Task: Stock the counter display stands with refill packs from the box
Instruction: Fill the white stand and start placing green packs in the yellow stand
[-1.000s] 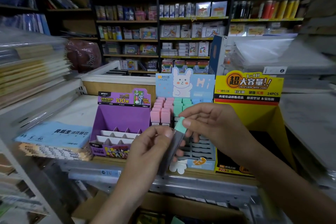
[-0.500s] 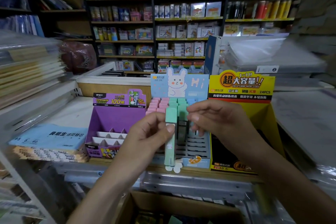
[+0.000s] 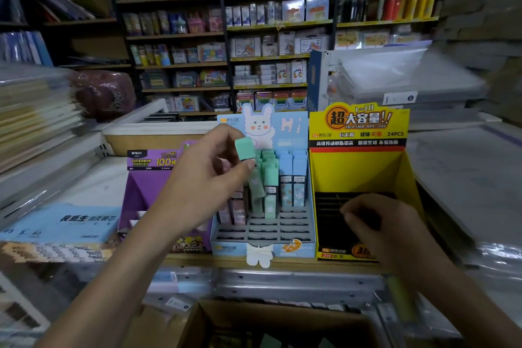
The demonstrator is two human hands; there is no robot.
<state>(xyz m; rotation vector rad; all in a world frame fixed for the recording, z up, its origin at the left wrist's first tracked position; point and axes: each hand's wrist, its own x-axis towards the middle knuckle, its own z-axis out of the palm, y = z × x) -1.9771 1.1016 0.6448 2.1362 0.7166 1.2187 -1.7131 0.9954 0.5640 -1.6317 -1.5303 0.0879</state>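
Note:
My left hand [image 3: 209, 178] pinches a mint-green refill pack [image 3: 250, 172] by its cap, tilted over the green column of the blue rabbit display stand [image 3: 265, 232]. That stand holds pink, green and blue packs in its back rows, with bare slots in front. My right hand [image 3: 375, 229] hovers lower right, in front of the yellow display stand [image 3: 358, 127], fingers loosely curled and holding nothing that I can see. The purple display stand [image 3: 147, 186] sits to the left, partly hidden by my left forearm. The open cardboard box [image 3: 214, 316] lies below the counter edge.
A blue paper pack [image 3: 65, 223] lies left on the counter [image 3: 90, 183]. Stacked notebooks [image 3: 31, 110] rise at far left and plastic-wrapped stock [image 3: 395, 73] at right. Full shelves [image 3: 276, 25] stand behind. A metal rail [image 3: 282, 282] runs along the counter front.
My right hand has let go of the green pack and dropped to the lower right. My left hand has carried the pack up and over the blue stand's green column.

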